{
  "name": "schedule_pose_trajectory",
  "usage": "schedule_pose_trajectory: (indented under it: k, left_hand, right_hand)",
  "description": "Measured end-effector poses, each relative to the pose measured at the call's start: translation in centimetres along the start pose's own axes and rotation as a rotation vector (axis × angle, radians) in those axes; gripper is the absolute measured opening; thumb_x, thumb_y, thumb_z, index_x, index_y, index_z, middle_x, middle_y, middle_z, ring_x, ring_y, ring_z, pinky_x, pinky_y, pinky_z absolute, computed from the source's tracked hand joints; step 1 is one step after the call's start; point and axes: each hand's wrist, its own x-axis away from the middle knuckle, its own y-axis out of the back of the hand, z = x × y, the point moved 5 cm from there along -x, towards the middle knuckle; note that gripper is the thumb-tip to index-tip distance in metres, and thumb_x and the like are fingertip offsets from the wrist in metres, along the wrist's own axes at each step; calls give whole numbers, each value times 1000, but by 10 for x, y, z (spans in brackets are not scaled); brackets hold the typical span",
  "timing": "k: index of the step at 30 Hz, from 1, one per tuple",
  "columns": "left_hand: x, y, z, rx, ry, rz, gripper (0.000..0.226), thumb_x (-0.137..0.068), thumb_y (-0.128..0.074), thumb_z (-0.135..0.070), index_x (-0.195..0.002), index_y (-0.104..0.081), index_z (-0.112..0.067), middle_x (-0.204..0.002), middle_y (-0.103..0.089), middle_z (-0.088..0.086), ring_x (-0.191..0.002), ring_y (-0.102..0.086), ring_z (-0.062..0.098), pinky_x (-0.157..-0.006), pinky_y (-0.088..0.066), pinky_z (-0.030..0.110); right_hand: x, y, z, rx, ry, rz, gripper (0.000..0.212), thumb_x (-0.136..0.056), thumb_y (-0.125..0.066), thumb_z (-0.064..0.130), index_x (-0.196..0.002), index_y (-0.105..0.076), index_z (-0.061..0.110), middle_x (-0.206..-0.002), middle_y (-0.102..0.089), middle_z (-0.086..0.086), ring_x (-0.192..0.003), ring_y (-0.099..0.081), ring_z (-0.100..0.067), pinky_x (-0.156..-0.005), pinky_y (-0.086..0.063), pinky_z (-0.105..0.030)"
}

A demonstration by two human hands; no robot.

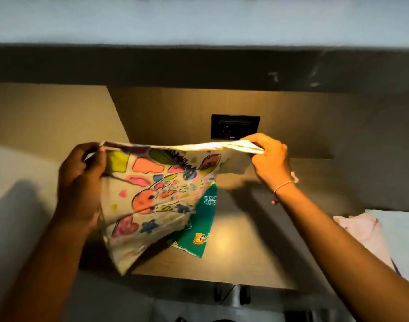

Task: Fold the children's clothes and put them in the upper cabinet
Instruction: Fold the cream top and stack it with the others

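While the left hand (pixel 82 180) at nine o'clock and right hand (pixel 269 159) at two o'clock pinch a giraffe-print shirt (pixel 157 189) above the desk (pixel 245 240), fingers closed on its top edge, keeping it taut and level should fold it squarely.

A cream giraffe-print garment (pixel 157 191) hung stretched in the air, above a green printed garment (pixel 200 231) lying flat on the desk.

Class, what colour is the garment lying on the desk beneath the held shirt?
Green with small cartoon prints, head view.
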Motion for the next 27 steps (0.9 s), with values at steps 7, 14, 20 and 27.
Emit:
schedule_pose_trajectory:
  k: [7, 14, 20, 27]
  left_hand:
    - [-34, -126, -18, 151, 165, 307, 18, -99, -47, -15, -91, -60, -25, -89, -66, -3, -77, -64, 9, -65, -56, 27]
    - [49, -114, 23, -18, 1, 620, 15, -87, -49, -20, -87, -61, -30, -78, -63, -16, -72, -55, -2, -65, -44, 9]
    - [131, -84, 102, -542, 90, 971, 32, -71, -46, -53, -82, -66, -31, -107, -66, -7, -106, -58, 13, -94, -49, 48]
    - [123, -157, 109, -755, -177, 950, 62, -88, -35, -58, -142, -42, -30, -156, -29, -4, -148, -17, 19, -116, -18, 46]
  right_hand:
    - [-30, 109, -6, 88, -52, -192, 33, -75, -51, -16, -94, -73, 0, -92, -73, -17, -80, -65, -7, -76, -53, -21]
    - [119, 138, -37, 486, -205, -35, 39, -81, -63, 3, -108, -69, 31, -98, -75, -4, -85, -68, -31, -70, -57, -41]
    - [243, 97, -72, 388, -365, 474, 57, -76, -60, -7, -121, -66, 29, -135, -57, 6, -134, -45, -18, -110, -33, -29]
    - [190, 69, -90, 204, -381, 535, 57, -86, -52, 27, -138, -35, 45, -149, -38, 10, -137, -37, -14, -112, -34, -33]
